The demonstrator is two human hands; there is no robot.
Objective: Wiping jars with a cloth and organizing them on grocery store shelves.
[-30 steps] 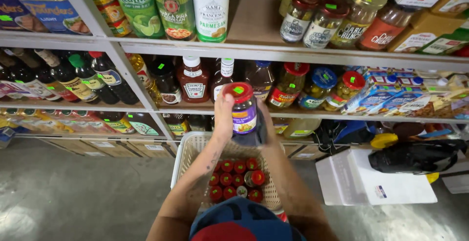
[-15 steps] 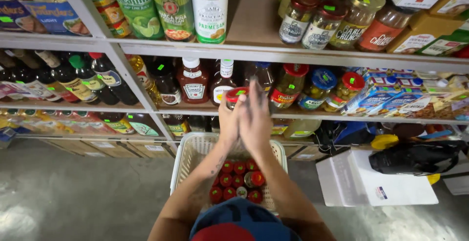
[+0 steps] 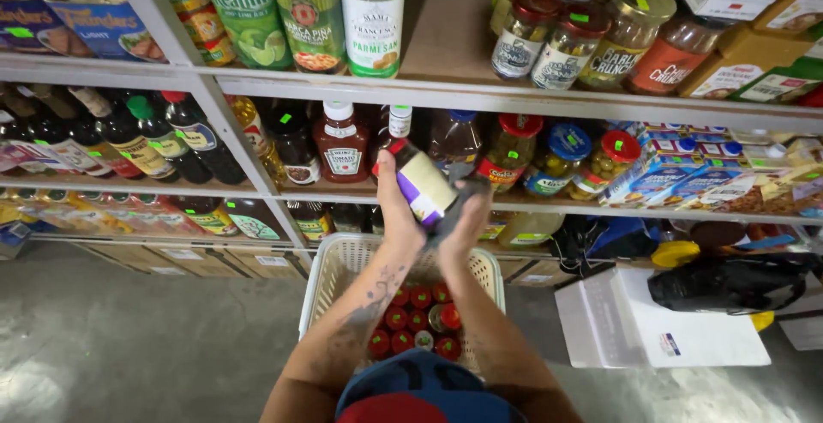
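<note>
Gripping a purple-and-cream-labelled jar [image 3: 426,185], both hands' fingers [image 3: 387,185] wrap it above basket [image 3: 343,260].

A purple-labelled glass jar [image 3: 426,186] is held between the left hand [image 3: 396,204] and the right hand [image 3: 465,217]. Below the hands, a cream plastic basket [image 3: 343,260] containing red-lidded jars [image 3: 411,320] is found. Behind them, a red ketchup bottle [image 3: 341,142] is shelved.

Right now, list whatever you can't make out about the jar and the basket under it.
- Jar, head view: motion-blurred, and the left hand and right hand cover its lower part, so its contents are unclear.
- Basket: near rim hidden by the forearms and cap.
- Red-lidded jars inside: only tops show, labels unseen.
</note>
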